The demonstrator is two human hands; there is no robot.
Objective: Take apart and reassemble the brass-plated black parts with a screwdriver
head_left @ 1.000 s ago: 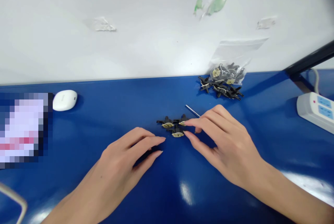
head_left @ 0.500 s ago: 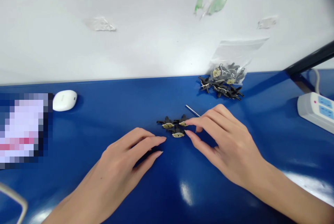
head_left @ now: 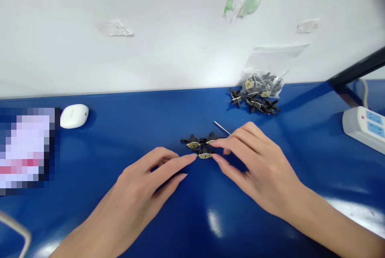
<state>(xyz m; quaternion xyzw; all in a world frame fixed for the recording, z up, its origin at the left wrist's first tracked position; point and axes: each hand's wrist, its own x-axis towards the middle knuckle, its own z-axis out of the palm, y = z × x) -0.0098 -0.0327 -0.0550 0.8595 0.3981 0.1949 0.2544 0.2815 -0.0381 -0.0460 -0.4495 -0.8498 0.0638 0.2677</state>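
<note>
Three small black parts with brass-coloured plates lie close together on the blue table: one at the back left (head_left: 193,142), one at the back right (head_left: 211,138) and one in front (head_left: 205,154). My left hand (head_left: 156,186) is open, its index fingertip at the left edge of the front part, thumb apart below. My right hand (head_left: 255,166) is open too. Its index fingertip touches the back right part and its thumb tip meets the right end of the front one. A thin metal rod (head_left: 221,127) lies behind my right fingers, partly hidden.
Near the wall, more black parts (head_left: 255,102) lie below a clear bag (head_left: 264,81) of similar parts. A white case (head_left: 74,115) and a blurred-out object (head_left: 27,146) are at the left. A white power strip (head_left: 363,127) sits at the right.
My left index finger has moved right and reached the front part. My right index finger and thumb have shifted slightly left and down. The parts have hardly moved.
</note>
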